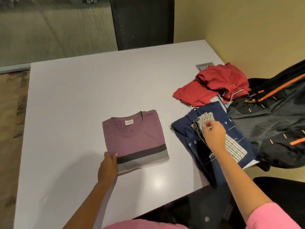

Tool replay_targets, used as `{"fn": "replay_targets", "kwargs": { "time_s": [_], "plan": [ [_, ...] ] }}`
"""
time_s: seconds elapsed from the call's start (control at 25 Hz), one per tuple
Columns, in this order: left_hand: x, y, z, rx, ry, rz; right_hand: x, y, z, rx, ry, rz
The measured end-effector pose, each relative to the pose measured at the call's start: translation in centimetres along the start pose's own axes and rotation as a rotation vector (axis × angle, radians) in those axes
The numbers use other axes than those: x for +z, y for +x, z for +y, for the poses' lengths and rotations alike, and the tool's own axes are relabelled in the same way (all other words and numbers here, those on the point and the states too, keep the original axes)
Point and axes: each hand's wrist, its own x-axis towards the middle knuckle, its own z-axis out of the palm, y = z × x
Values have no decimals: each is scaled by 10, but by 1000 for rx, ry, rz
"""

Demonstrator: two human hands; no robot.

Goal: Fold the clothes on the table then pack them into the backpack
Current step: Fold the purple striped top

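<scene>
A folded purple T-shirt with dark and grey stripes lies in the middle of the white table. My left hand grips its near left corner, thumb on top. To the right, a folded navy shirt with white print carries a small grey striped garment. My right hand pinches that striped garment at its far end. A crumpled red shirt sits unfolded further back. The black backpack with orange zips lies at the table's right edge.
A black chair back stands behind the far table edge. A grey cable hatch is set into the table beside the red shirt. A yellow wall runs along the right. A dark seat is at the lower right.
</scene>
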Motion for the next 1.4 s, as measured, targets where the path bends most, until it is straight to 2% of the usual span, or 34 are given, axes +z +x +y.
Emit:
{"fn": "replay_targets", "kwargs": {
  "time_s": [0.04, 0.12, 0.24, 0.36, 0.56, 0.76, 0.84, 0.92, 1.12, 1.4],
  "plan": [
    [1, -1, 1, -3, 2, -4, -8, 17, 19, 60, -97, -42],
    [1, 0, 4, -19, 21, -15, -19, 41, 52, 193, -278, -231],
    [2, 5, 6, -48, 57, -43, -24, 57, 76, 257, -387, -511],
    [2, 9, 6, -61, 57, -58, -25, 60, 76, 215, -443, -562],
    [1, 9, 7, -62, 58, -71, -47, 64, 56, 275, -328, -711],
    [-1, 6, 9, -48, 63, -77, -74, 54, 35, 379, -54, -886],
    [-2, 6, 9, -51, 61, -79, -84, 47, 22, 398, 159, -1021],
    [-2, 6, 8, -56, 50, -86, -82, 45, 14, 387, 412, -1081],
    [-7, 6, 5, -67, -2, -111, -50, 26, -46, 284, 827, -1061],
    [-15, 1, 4, -62, -75, -153, 44, -23, -157, 150, 943, -1069]
  ]
}}
